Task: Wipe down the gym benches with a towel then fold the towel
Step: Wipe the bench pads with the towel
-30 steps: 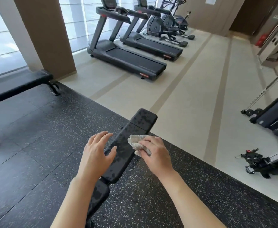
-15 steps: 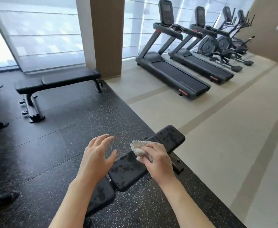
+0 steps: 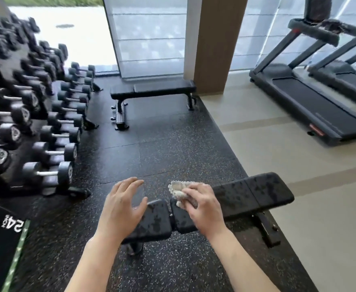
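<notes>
Right hand [image 3: 202, 207] gripped the bunched white towel [image 3: 178, 191] against the near bench [image 3: 246, 194], by the gap between its pads. Left hand [image 3: 121, 204] hovered just left, fingers spread, holding nothing. Second bench [image 3: 154, 89] stood far, dumbbell rack [image 3: 36, 114] left.

Dumbbell rack [image 3: 36, 114] at left, treadmills [image 3: 311, 106] at right, brown pillar [image 3: 215, 43] between windows, possibly plyo box [image 3: 2, 239] lower left

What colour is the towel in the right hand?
Off-white, with a nubby texture; the towel shows best in the head view, bunched under the right hand.
</notes>
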### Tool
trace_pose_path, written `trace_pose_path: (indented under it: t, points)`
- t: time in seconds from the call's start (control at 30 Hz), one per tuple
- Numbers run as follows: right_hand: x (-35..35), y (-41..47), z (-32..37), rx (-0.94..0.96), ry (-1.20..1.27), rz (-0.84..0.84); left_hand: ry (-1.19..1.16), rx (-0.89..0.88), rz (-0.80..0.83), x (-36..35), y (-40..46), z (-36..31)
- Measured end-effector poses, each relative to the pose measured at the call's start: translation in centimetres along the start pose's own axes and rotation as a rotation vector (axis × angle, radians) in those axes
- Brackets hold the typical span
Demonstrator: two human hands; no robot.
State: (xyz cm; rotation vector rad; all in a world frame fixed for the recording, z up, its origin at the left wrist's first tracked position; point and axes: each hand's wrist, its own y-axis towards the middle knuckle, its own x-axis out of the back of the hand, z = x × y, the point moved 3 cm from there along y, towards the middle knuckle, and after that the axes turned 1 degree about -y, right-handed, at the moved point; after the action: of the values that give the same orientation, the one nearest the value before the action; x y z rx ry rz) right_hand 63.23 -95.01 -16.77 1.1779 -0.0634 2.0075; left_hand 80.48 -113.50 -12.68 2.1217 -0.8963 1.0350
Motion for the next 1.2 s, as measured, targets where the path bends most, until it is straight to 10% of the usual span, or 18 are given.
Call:
trace_pose_path:
  t: [0.67, 1.2]
  points:
    - [-17.1, 0.4, 13.1, 0.062, 0.037, 0.179, -0.027, 0.180, 0.018, 5.6, -5.4, 19.8]
    - [-33.9, -0.9, 1.5, 0.092, -0.011, 0.282, -0.096, 0.260, 0.052, -11.6, -5.2, 32.6]
